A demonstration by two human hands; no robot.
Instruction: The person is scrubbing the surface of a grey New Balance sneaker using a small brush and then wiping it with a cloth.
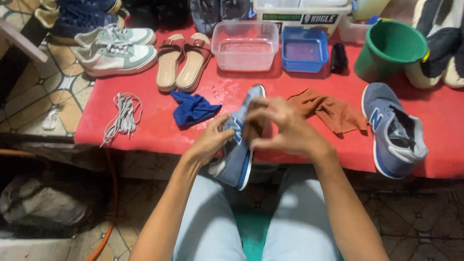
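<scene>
I hold the blue-grey sneaker (238, 146) over the near edge of the red table (451, 124): my left hand (213, 140) closed on its side, my right hand (281, 128) clasped over its upper. Beside the sneaker lie a blue rag (192, 109) and a brown cloth (329, 109); its mate (393, 131) sits further right.

Both forearms are bare to past the elbows, with no sleeves, watch or bracelets in sight. The left hand (213, 140) and right hand (284, 128), at the centre of the frame, wear no gloves or rings. Light blue trousers (290, 222) cover both thighs along the lower centre.
</scene>
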